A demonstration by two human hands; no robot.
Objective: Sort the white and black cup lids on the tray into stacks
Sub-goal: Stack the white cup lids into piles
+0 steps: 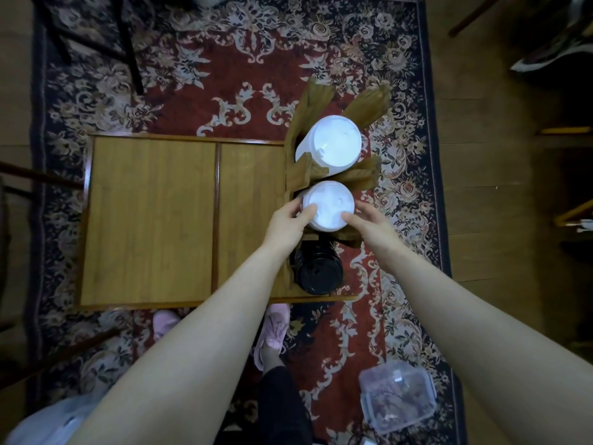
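Note:
A wooden tray (pixel 150 220) lies on the rug, with a slatted wooden rack (pixel 309 168) on its right part. Three lid stacks stand in the rack. The far one is a tall white stack (pixel 333 142). The middle white stack (pixel 329 203) is held from both sides: my left hand (pixel 288 224) grips its left rim with the thumb on top, and my right hand (pixel 369 221) presses its right rim with a fingertip on the edge. A black lid stack (pixel 317 273) stands nearest me, partly hidden under my left wrist.
The tray's two left panels hold nothing. A clear plastic box (pixel 398 396) lies on the rug at lower right. Pink shoes (pixel 272 332) stand just before the tray's near edge. Dark chair legs (pixel 128 43) stand at upper left, and a white bag (pixel 48 422) lies at lower left.

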